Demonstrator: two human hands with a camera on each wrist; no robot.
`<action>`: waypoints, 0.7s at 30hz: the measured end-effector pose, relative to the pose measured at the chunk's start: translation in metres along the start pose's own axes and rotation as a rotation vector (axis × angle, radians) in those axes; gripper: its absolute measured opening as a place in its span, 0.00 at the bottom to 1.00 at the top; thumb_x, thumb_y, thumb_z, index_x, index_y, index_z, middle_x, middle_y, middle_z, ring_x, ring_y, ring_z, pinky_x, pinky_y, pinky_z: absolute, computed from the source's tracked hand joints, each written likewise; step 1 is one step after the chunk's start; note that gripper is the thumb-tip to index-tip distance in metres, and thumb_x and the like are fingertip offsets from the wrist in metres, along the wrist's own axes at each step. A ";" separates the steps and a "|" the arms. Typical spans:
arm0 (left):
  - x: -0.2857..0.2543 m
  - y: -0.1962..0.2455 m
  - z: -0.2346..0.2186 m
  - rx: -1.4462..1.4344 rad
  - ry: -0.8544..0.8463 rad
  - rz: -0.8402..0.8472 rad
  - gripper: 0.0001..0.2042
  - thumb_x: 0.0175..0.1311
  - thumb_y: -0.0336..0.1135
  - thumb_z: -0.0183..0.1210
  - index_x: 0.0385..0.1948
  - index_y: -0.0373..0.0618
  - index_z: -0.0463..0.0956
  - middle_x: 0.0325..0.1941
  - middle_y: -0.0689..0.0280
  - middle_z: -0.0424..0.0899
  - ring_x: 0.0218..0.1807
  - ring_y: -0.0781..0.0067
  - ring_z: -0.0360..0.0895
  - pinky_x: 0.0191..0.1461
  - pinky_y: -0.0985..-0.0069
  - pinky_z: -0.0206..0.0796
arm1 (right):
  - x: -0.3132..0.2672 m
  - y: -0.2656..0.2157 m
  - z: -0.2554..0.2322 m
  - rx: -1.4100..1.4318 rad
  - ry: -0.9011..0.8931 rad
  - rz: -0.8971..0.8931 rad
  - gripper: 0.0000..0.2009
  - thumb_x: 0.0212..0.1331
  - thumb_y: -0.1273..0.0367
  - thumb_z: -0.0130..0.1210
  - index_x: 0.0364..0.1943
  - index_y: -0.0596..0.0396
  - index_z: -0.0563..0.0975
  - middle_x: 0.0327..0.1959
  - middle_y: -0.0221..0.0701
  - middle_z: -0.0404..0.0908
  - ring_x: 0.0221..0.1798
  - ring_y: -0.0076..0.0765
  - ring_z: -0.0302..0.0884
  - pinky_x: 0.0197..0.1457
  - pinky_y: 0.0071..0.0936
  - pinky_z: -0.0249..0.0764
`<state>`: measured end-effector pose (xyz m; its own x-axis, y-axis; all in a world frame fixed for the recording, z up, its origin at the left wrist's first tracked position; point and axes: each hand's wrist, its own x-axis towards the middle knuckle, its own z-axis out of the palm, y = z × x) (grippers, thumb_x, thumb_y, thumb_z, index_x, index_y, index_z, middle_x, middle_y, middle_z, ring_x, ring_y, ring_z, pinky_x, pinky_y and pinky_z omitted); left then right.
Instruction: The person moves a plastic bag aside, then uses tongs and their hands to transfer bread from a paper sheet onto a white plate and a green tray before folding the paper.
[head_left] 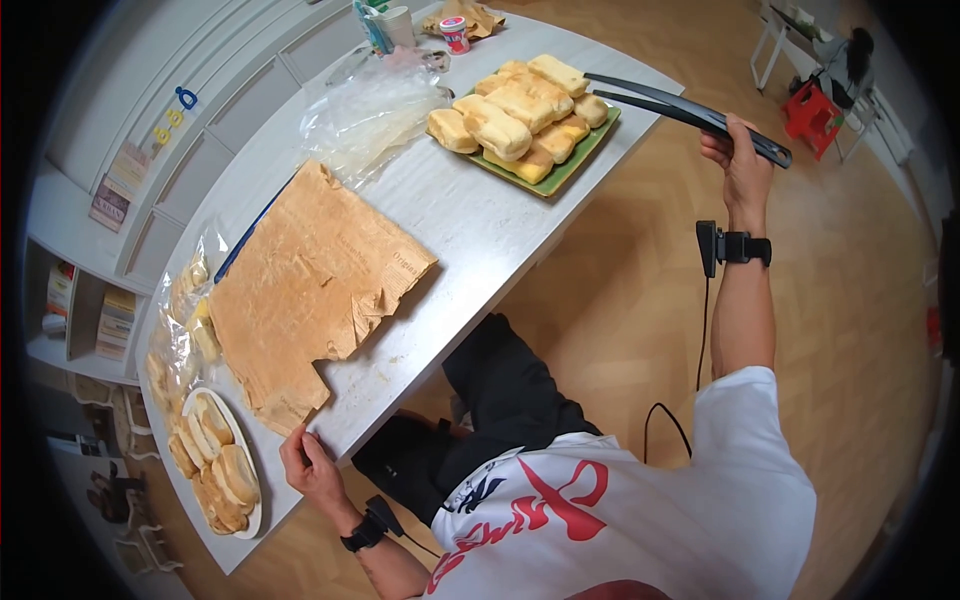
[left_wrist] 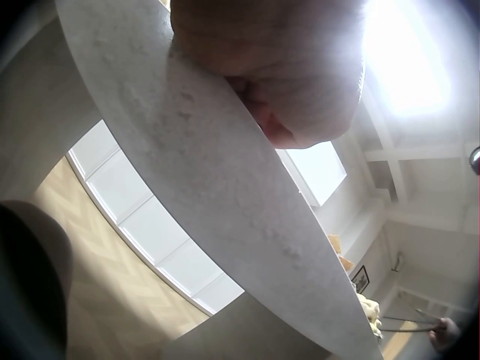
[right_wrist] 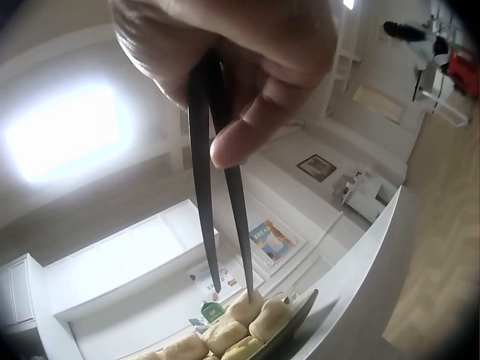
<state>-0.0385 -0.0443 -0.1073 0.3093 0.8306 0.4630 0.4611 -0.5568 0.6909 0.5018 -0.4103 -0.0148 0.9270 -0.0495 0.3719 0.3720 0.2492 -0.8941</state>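
Observation:
In the head view my right hand (head_left: pixel 740 170) grips black tongs (head_left: pixel 680 105) by the handle end. Their tips reach the right side of a pile of pale bread rolls (head_left: pixel 520 105) on a square green plate (head_left: pixel 550 188). The right wrist view has the tong arms slightly apart, one tip right at a roll (right_wrist: pixel 244 306). At the near table edge rests my left hand (head_left: pixel 315 470), its fingers loosely curled by the lower corner of a flattened, torn brown paper bag (head_left: pixel 310 290). The left wrist view hides most of its fingers behind the palm.
A white oval plate (head_left: pixel 255 470) of browned rolls stands at the table's left end, beside clear bags of bread (head_left: pixel 185 310). Crumpled clear plastic (head_left: pixel 370 115), a paper cup (head_left: pixel 397 25) and a red-and-white tub (head_left: pixel 454 35) lie farther back. A red stool (head_left: pixel 812 118) stands beyond.

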 end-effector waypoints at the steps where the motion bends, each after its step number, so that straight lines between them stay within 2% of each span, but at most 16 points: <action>1: 0.000 0.001 0.000 0.002 -0.002 0.001 0.06 0.67 0.23 0.53 0.40 0.33 0.78 0.36 0.62 0.78 0.35 0.74 0.77 0.41 0.78 0.70 | 0.002 0.001 -0.003 0.024 0.041 -0.010 0.14 0.65 0.65 0.57 0.45 0.64 0.77 0.35 0.39 0.84 0.33 0.30 0.84 0.38 0.24 0.83; 5: 0.000 0.001 -0.001 0.009 -0.006 0.025 0.06 0.67 0.23 0.53 0.40 0.33 0.78 0.36 0.61 0.78 0.34 0.74 0.76 0.41 0.78 0.70 | 0.006 0.018 0.011 0.084 0.122 -0.108 0.14 0.66 0.66 0.56 0.47 0.65 0.76 0.36 0.39 0.83 0.35 0.31 0.84 0.39 0.23 0.83; 9: 0.000 -0.002 -0.001 -0.001 -0.002 0.019 0.06 0.66 0.22 0.53 0.40 0.34 0.78 0.36 0.62 0.78 0.34 0.74 0.76 0.40 0.78 0.70 | -0.003 0.032 0.049 0.112 0.044 -0.040 0.16 0.66 0.66 0.58 0.51 0.65 0.75 0.39 0.39 0.82 0.38 0.32 0.84 0.41 0.23 0.83; 13: -0.001 -0.010 -0.001 -0.026 -0.003 -0.013 0.06 0.66 0.22 0.53 0.40 0.34 0.78 0.35 0.62 0.78 0.34 0.74 0.76 0.40 0.78 0.70 | -0.005 0.047 0.082 0.130 0.030 -0.042 0.16 0.66 0.66 0.58 0.51 0.63 0.76 0.40 0.38 0.82 0.39 0.31 0.84 0.43 0.22 0.82; 17: -0.001 -0.007 -0.001 -0.022 0.000 -0.005 0.06 0.66 0.22 0.53 0.40 0.34 0.78 0.35 0.62 0.78 0.34 0.74 0.76 0.39 0.78 0.69 | -0.009 0.048 0.090 0.036 -0.083 -0.041 0.17 0.66 0.65 0.58 0.53 0.63 0.75 0.43 0.38 0.81 0.43 0.32 0.83 0.48 0.24 0.82; 20: 0.000 0.001 -0.001 0.004 0.003 0.024 0.06 0.66 0.22 0.53 0.40 0.34 0.79 0.35 0.62 0.78 0.33 0.75 0.76 0.38 0.78 0.69 | -0.012 0.050 0.093 0.083 -0.012 -0.093 0.15 0.65 0.67 0.58 0.50 0.62 0.77 0.39 0.37 0.83 0.39 0.28 0.84 0.46 0.22 0.82; 21: 0.000 0.003 -0.001 0.016 0.007 0.037 0.06 0.66 0.21 0.53 0.40 0.34 0.79 0.35 0.62 0.78 0.33 0.75 0.76 0.38 0.78 0.69 | -0.012 0.050 0.092 0.061 -0.038 -0.083 0.16 0.66 0.66 0.58 0.51 0.63 0.76 0.40 0.37 0.82 0.40 0.29 0.83 0.47 0.22 0.82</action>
<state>-0.0381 -0.0458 -0.1050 0.3205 0.8097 0.4917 0.4627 -0.5867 0.6646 0.5044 -0.3086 -0.0412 0.8903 -0.0356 0.4540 0.4424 0.3040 -0.8437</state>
